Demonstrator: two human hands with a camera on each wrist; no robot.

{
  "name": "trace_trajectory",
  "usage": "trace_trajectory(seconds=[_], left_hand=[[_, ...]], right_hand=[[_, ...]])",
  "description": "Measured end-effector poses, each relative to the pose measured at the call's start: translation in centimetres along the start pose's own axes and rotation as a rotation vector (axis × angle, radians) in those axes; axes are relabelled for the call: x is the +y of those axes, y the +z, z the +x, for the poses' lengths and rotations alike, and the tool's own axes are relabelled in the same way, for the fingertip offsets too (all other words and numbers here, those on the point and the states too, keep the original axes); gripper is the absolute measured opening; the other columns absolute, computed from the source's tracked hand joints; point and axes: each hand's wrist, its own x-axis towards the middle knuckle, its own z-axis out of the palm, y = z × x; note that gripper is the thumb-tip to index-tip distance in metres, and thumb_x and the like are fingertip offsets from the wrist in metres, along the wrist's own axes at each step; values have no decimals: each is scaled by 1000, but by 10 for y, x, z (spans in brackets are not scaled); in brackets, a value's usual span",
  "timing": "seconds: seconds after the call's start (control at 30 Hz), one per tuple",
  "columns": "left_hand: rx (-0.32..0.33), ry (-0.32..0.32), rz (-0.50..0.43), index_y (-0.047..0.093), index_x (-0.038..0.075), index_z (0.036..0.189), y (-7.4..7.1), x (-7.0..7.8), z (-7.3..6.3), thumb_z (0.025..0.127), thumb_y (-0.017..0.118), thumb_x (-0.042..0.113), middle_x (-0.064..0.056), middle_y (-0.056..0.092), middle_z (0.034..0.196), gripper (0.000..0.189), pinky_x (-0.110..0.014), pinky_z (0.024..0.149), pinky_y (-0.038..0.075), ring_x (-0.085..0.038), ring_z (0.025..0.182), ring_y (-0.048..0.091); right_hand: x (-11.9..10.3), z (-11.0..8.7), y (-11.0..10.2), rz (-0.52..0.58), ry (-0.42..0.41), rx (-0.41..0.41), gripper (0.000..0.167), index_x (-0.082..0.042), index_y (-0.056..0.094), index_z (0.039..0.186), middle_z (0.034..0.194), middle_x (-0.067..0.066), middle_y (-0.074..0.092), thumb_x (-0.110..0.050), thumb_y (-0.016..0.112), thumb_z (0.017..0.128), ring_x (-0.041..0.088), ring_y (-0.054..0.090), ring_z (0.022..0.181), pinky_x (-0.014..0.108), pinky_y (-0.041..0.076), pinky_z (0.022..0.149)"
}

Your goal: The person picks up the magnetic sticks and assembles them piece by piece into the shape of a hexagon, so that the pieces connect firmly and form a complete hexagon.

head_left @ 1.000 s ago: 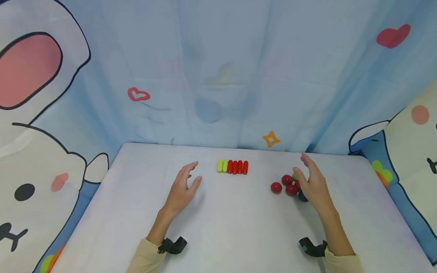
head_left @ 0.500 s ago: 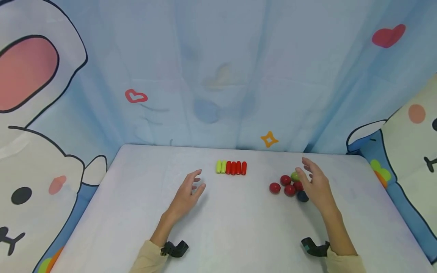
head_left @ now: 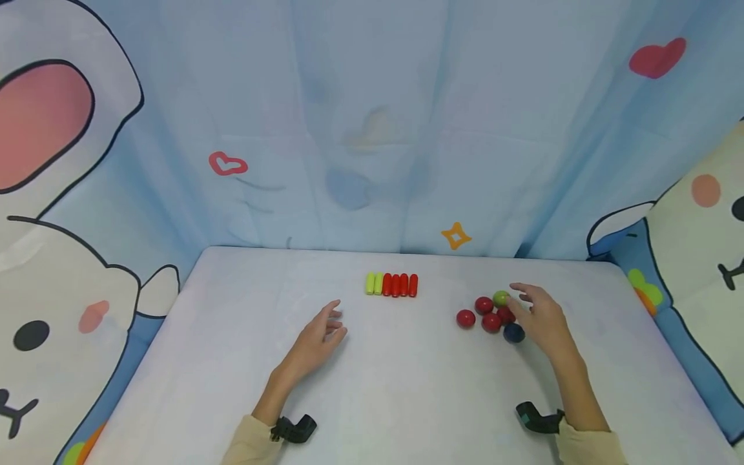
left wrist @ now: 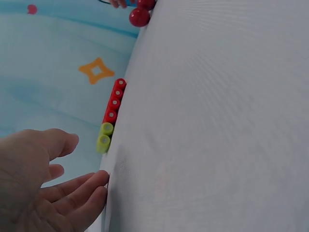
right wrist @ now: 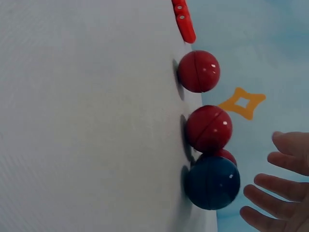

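Note:
My left hand [head_left: 316, 339] is held over the table left of centre, fingers loosely bent around nothing. Beyond it stands a row of small sticks: two lime green sticks [head_left: 374, 283] beside several red sticks [head_left: 400, 285]. In the left wrist view the green sticks [left wrist: 104, 137] are nearest that hand. My right hand [head_left: 543, 323] hovers at the right of a cluster of balls, with nothing in its grasp. Several red balls [head_left: 491, 323], a green ball [head_left: 501, 298] and a dark blue ball [head_left: 514, 333] make up the cluster. Whether the right thumb touches the green ball cannot be told.
A white table [head_left: 407, 387] lies under everything, its far edge against a blue printed curtain [head_left: 372, 129]. Each wrist carries a black camera mount, the left mount [head_left: 294, 429] and the right mount [head_left: 537, 418]. One red ball [head_left: 465, 319] sits at the cluster's left.
My left hand has come slightly lower and nearer the body. The right hand has lowered its fingers toward the balls, and the green ball shows more. Sticks and balls keep their arrangement.

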Motion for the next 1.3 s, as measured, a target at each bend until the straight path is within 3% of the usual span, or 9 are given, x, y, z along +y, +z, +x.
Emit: trace_trajectory(seconds=[0.13,0.23,0.57,0.77,0.97,1.13,1.3], left_hand=[[6,10,24,32,12,150,1,2,-2,97,57,25,-10,58,133,59,-44,101,48,-25,118,61],[5,5,29,32,11,149,1,4,-3,97,57,24,-10,59,131,59,-43,102,48,-26,118,61],[-29,-31,56,37,11,147,-2,7,6,98,56,26,-7,60,129,55,-43,99,49,-22,115,61],[-28,-53,84,54,13,135,-3,14,23,98,53,29,-4,65,118,40,-41,90,52,-18,103,63],[55,-22,103,58,14,131,8,20,48,99,52,29,-5,67,117,36,-38,85,52,-18,97,64],[140,-14,111,58,17,132,20,19,64,98,54,27,-5,63,122,36,-39,86,52,-19,104,63],[128,-34,112,57,22,135,27,22,72,96,57,26,-9,59,129,38,-42,89,51,-23,110,60]], right_hand=[[0,-3,-7,-11,-25,-45,56,1,43,140,144,32,39,-37,51,100,50,44,127,62,43,99],[2,-4,-10,-32,-41,-55,56,1,45,138,142,33,41,-38,53,99,50,48,123,59,47,94],[11,-2,-11,-62,14,-56,53,0,52,132,135,28,53,-39,58,96,46,54,118,53,55,82],[12,-2,-11,-84,8,-124,49,0,56,130,134,31,51,-36,56,97,48,52,116,56,54,85],[13,-4,-11,-80,18,-127,50,-1,57,129,134,32,50,-39,56,97,48,52,116,55,54,84],[15,-2,-8,-64,17,-100,53,-2,58,127,132,29,53,-43,59,94,46,53,115,51,55,79],[16,-2,-6,-68,-1,-103,46,-1,60,125,130,29,55,-36,60,95,45,55,113,52,55,81]])
